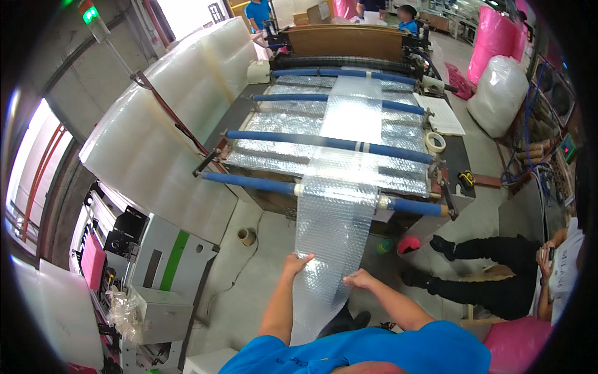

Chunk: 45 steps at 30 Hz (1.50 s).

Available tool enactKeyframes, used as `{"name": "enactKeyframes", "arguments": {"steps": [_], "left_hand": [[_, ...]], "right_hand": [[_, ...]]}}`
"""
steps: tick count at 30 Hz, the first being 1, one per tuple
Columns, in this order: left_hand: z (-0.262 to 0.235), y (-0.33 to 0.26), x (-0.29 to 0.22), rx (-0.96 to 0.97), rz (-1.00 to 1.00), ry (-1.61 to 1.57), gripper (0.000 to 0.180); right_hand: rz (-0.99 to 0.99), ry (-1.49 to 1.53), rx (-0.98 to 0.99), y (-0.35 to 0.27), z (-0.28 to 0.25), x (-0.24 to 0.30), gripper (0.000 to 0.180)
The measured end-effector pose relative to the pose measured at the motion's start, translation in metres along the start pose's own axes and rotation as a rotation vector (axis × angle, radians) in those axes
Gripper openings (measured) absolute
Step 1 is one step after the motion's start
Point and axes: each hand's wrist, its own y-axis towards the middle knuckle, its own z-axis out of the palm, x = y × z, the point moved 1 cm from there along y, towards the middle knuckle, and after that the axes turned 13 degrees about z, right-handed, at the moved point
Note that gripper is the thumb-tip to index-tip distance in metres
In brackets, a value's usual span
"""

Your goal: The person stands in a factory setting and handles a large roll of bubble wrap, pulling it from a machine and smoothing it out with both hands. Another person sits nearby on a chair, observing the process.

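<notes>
A long strip of clear bubble wrap [333, 230] runs from the machine table down toward me, passing over its blue rollers. My left hand [298, 263] is closed on the strip's left edge, thumb lying on top. On the opposite edge, a little lower, my right hand [357, 278] pinches the film with its thumb up. The fingers under the sheet are hidden. Below my hands the strip hangs on past my blue sleeves. The nearest blue roller [249, 181] carries the strip between two pale collars.
Silvery bubble sheet [280, 118] covers the table beneath the rollers. A tape roll [435, 142] and a yellow-black tape measure [466, 179] sit at its right. Large wrapped rolls [168, 112] stand left. A person in black trousers [492, 271] is close on my right; a cardboard tube [246, 236] stands on the floor.
</notes>
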Motion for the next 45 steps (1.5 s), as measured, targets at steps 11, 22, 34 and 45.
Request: {"name": "enactKeyframes", "arguments": {"steps": [11, 22, 34, 45], "left_hand": [[0.014, 0.030, 0.020, 0.067, -0.023, 0.079, 0.076], [0.009, 0.062, 0.003, -0.019, 0.193, -0.131, 0.069], [-0.019, 0.050, -0.067, -0.285, 0.245, -0.256, 0.068], [0.003, -0.072, 0.029, -0.342, 0.137, -0.081, 0.063]], "right_hand": [[0.255, -0.069, 0.042, -0.010, -0.015, 0.022, 0.030], [0.163, 0.146, 0.084, -0.028, -0.043, 0.057, 0.031], [-0.529, 0.427, -0.559, -0.058, -0.043, 0.099, 0.017], [-0.233, 0.491, -0.248, -0.093, 0.041, 0.027, 0.018]]}}
